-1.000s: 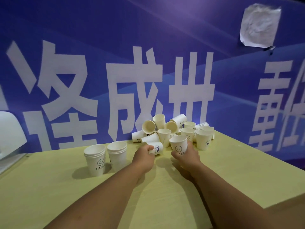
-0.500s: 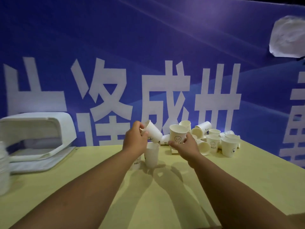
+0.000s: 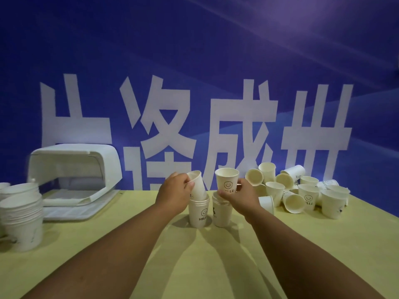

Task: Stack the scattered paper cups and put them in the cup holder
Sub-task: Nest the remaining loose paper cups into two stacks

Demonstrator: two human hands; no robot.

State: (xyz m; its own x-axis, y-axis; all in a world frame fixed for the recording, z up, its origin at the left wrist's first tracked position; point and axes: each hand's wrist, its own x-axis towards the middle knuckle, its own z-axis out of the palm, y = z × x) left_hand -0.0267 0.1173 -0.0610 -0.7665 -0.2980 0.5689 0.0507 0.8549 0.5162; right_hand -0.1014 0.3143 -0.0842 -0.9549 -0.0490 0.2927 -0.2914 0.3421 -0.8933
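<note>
Two short stacks of white paper cups stand side by side mid-table: the left stack (image 3: 198,214) and the right stack (image 3: 222,213). My left hand (image 3: 174,194) grips a tilted paper cup (image 3: 197,187) whose bottom sits in the top of the left stack. My right hand (image 3: 243,196) holds an upright smiley cup (image 3: 226,182) just above the right stack. A heap of scattered cups (image 3: 302,193), some upright and some on their sides, lies to the right by the wall. The white cup holder (image 3: 75,169) sits at the back left, its front open.
A tall stack of white cups (image 3: 21,216) stands at the left edge. The yellow table (image 3: 205,266) ends at a blue banner wall with large white characters. The holder rests on a white tray (image 3: 69,210).
Both hands came down and toward the two stacks with their cups. The left cup now enters the left stack; the right cup hangs over the right stack. The camera view shifted left.
</note>
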